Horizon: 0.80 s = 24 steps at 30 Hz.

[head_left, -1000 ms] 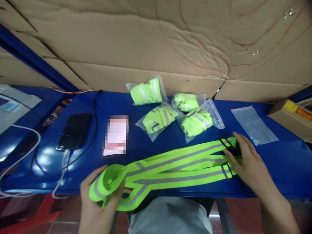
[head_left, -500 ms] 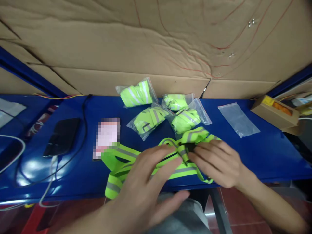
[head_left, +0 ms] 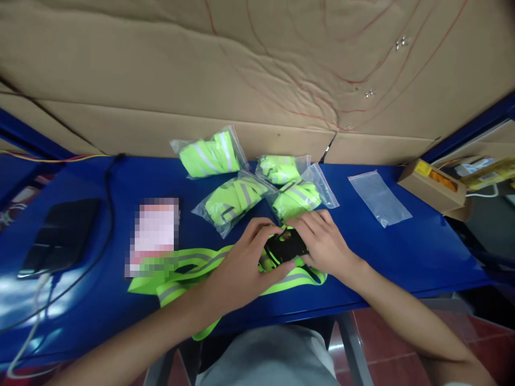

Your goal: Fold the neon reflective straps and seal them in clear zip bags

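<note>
Both hands have closed in since a moment ago: left hand (head_left: 245,262) and right hand (head_left: 322,241) now pinch the black patch (head_left: 286,247) of the reflective belt (head_left: 189,268), which lies bunched at the blue table (head_left: 422,257) front edge, no longer stretched out. Bagged belts (head_left: 237,193) sit just behind.

A neon-yellow strap (head_left: 189,268) with grey reflective stripes and a black buckle (head_left: 286,246) lies on the blue table (head_left: 402,252).

Four bagged vests (head_left: 231,196) are lying on the bench (head_left: 422,252), alongside one empty bag (head_left: 379,197). One loose vest (head_left: 177,271) is lying in front. One phone (head_left: 59,235) is charging.
</note>
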Each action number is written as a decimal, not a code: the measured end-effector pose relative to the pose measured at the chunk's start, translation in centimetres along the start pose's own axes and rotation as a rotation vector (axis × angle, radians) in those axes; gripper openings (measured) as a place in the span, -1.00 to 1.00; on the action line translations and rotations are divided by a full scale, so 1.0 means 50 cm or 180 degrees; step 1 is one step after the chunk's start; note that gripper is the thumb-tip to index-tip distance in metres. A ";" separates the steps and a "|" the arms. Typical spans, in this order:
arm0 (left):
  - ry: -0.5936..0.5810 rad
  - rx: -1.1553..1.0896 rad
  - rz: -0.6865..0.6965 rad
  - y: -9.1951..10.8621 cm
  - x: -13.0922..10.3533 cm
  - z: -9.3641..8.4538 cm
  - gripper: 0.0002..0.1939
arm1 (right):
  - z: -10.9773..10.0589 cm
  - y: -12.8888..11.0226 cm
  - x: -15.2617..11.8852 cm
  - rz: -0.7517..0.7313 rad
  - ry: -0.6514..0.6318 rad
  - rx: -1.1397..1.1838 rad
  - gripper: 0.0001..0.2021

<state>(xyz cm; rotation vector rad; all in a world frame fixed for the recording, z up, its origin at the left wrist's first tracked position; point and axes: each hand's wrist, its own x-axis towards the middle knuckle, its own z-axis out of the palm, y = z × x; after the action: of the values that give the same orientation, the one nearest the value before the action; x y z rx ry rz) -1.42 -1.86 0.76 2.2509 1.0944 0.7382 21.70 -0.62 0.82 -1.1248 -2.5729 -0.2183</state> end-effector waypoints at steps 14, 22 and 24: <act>0.0641 0.1221 0.0854 -0.001 0.004 0.023 -0.70 | 0.005 -0.057 0.007 0.0358 -0.0158 -0.0655 -0.62; 0.0530 0.1871 0.1062 -0.002 0.002 0.018 -0.64 | -0.025 -0.040 0.007 0.0546 -0.0309 -0.0723 -0.52; 0.0378 0.1779 0.0949 0.002 -0.002 0.000 -0.61 | -0.045 -0.026 0.002 0.0614 -0.0341 -0.0387 -0.43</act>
<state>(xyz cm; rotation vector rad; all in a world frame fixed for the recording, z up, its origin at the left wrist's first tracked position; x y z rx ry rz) -1.39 -2.00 0.80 2.9231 1.1373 0.7586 21.20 -2.00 2.94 -1.4566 -2.5496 -0.2784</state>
